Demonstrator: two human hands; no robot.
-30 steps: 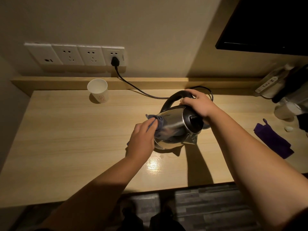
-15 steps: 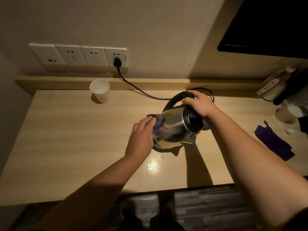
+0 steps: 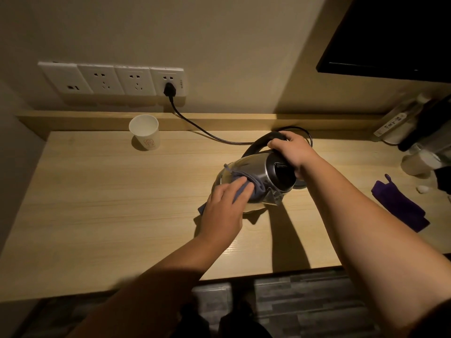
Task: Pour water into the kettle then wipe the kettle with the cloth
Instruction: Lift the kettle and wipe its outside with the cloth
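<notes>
Your left hand [image 3: 223, 208] has slid down from the kettle's upper flank to its lower near side, fingers pressed flat on the grey cloth [image 3: 246, 184] against the steel. Your right hand [image 3: 292, 150] stays clamped around the black handle, tipping the kettle [image 3: 258, 172] at frame centre on the bench [image 3: 97, 191]. So wiping is underway and spreading across the body; pouring looks finished, with the paper cup [image 3: 145, 131] standing apart at upper left.
</notes>
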